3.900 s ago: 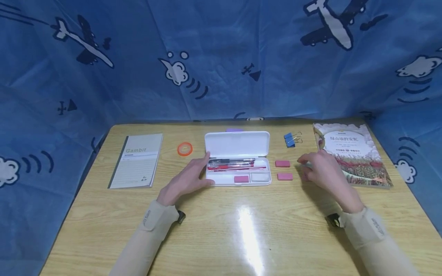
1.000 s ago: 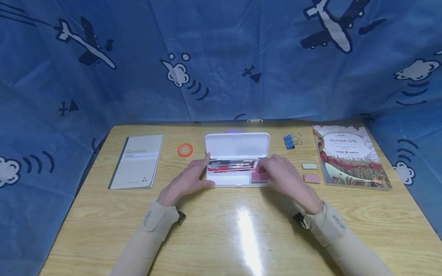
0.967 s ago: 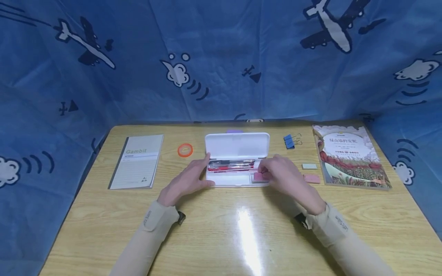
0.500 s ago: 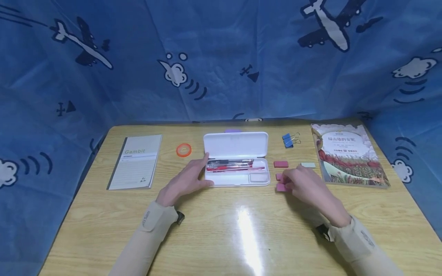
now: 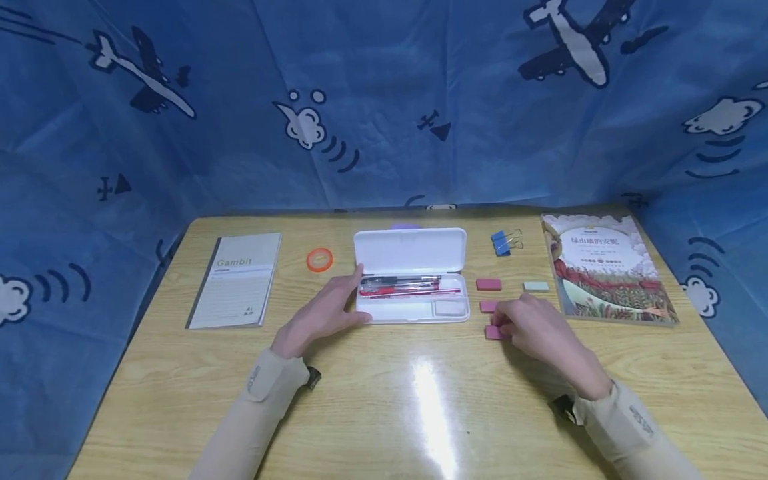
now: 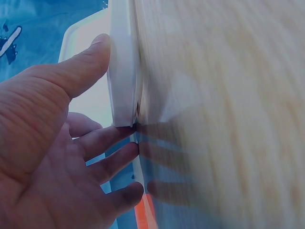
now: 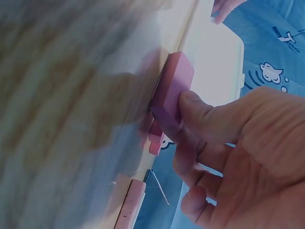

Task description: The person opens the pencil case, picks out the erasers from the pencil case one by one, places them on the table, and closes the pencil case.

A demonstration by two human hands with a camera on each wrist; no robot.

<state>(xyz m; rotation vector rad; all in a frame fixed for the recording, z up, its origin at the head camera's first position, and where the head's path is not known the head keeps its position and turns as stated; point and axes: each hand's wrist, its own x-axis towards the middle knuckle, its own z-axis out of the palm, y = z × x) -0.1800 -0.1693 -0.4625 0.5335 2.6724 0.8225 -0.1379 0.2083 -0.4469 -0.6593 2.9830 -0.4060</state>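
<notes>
We see the right hand (image 5: 534,327) pinching a pink eraser (image 5: 493,332) between thumb and fingers, low on the wooden table (image 5: 384,400) just right of the open white pencil case (image 5: 411,277). The left hand (image 5: 324,313), fingers relaxed and straight, rests against the case's left end. Two more pink erasers (image 5: 489,285) and a grey eraser (image 5: 536,287) lie beyond, near the book (image 5: 606,267).
</notes>
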